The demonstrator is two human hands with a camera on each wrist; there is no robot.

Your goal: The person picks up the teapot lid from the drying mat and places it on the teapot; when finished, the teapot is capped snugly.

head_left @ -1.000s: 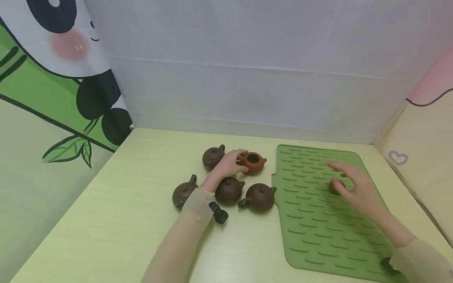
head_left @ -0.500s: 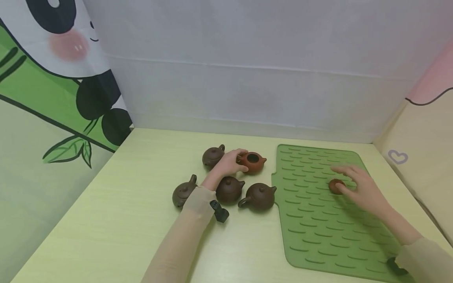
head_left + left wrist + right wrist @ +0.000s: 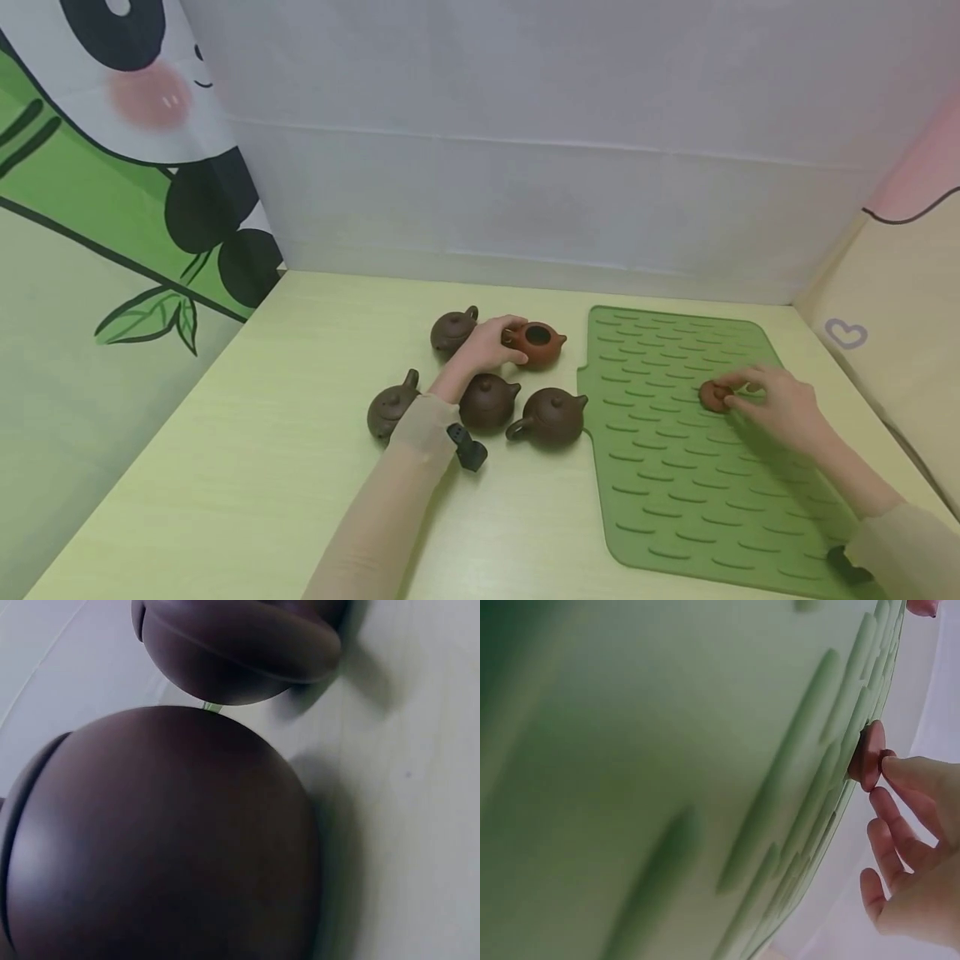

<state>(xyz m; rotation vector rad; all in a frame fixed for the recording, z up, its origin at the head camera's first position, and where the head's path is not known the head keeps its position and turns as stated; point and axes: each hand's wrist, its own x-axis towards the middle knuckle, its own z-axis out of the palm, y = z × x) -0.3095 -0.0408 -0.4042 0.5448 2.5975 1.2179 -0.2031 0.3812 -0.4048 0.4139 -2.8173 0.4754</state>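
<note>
A reddish-brown teapot [image 3: 538,345] stands lidless at the back of the table, its round mouth facing up and its spout to the right. My left hand [image 3: 491,343] holds it from the handle side, thumb in front and fingers behind. Its small round lid [image 3: 715,396] lies on the green mat [image 3: 660,483]. With thumb and fingertip, my right hand [image 3: 783,408] pinches the knob of this lid. In the right wrist view the lid [image 3: 874,755] shows edge-on, close against the mat, with the other fingers loosely bent below.
Dark brown lidded teapots crowd around my left forearm: one behind [image 3: 452,332], one to the left [image 3: 392,410], one just right of the wrist [image 3: 487,406] and one near the mat's edge [image 3: 553,418]. A dark teapot [image 3: 165,840] fills much of the left wrist view. Cloth walls enclose the table.
My right hand has come down onto the lid, and its thumb and finger have closed on the knob. The left hand and the teapots have stayed put.
</note>
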